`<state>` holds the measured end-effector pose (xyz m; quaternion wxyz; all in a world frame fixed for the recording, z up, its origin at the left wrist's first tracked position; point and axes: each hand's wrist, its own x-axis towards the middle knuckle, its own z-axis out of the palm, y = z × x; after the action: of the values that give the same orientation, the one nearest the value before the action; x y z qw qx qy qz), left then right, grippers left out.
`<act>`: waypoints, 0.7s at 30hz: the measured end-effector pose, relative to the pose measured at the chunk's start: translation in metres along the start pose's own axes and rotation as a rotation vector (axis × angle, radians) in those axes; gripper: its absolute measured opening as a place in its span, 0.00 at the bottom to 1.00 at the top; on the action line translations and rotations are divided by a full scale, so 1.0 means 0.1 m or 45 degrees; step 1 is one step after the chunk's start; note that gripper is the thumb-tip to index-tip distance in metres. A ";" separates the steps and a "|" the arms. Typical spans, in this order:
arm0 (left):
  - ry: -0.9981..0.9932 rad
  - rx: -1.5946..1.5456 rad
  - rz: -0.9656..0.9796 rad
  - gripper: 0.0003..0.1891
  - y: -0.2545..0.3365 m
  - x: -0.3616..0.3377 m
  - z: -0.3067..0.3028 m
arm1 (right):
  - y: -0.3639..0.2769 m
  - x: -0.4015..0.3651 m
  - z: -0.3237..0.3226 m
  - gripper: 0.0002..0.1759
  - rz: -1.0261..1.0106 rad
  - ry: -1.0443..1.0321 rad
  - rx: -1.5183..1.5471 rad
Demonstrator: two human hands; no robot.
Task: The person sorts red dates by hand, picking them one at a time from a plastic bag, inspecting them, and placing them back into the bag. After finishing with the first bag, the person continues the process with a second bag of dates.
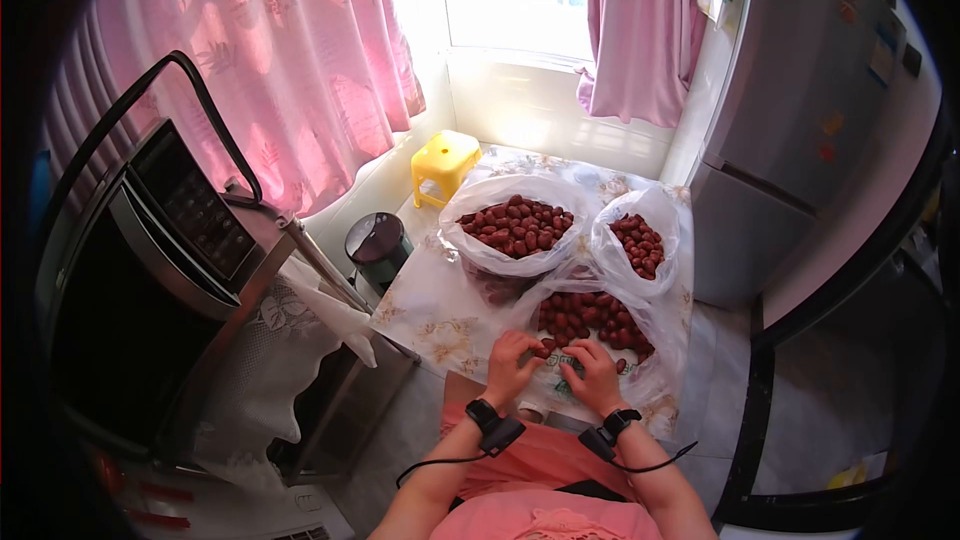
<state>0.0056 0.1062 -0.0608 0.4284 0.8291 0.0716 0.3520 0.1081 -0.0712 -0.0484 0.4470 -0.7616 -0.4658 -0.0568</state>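
Note:
Red dates (590,312) lie loose in a spread-open clear plastic bag (660,360) on the near part of the table. At the near edge of these dates, my left hand (511,364) is closed with a red date (543,349) at its fingertips. My right hand (594,378) is just beside it, over the bag. Its fingers are bent, with thumb and forefinger apart and nothing visible between them. Green print shows on the plastic between the hands. A dark strapped device sits on each wrist, with a cable.
Two more white bags of red dates, a large one (515,225) and a smaller one (637,245), stand farther back on the flowered tablecloth (425,315). A yellow stool (445,162) and a dark bin (379,248) are behind left. The fridge (770,130) borders the right, a microwave (140,270) the left.

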 end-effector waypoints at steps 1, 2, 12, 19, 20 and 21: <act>-0.008 0.019 0.003 0.12 0.00 0.00 0.04 | 0.01 -0.01 -0.02 0.16 -0.004 0.014 -0.004; -0.016 0.006 0.009 0.12 -0.01 0.00 0.06 | 0.02 -0.01 -0.04 0.16 0.003 0.021 -0.017; 0.000 0.020 0.010 0.10 0.01 -0.02 0.02 | 0.02 -0.01 -0.02 0.14 0.019 0.013 0.018; 0.208 -0.155 -0.100 0.08 0.22 0.07 -0.18 | -0.01 0.00 -0.04 0.13 0.014 0.024 0.007; 0.205 -0.152 -0.102 0.08 0.35 0.15 -0.27 | 0.00 -0.01 -0.04 0.13 0.017 0.024 0.010; 0.257 -0.143 -0.088 0.08 0.48 0.26 -0.38 | 0.00 -0.01 -0.04 0.13 0.012 0.025 0.001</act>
<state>-0.0086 0.1120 0.0042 0.4766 0.7613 0.1231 0.4220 0.1089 -0.0745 -0.0464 0.4522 -0.7629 -0.4579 -0.0620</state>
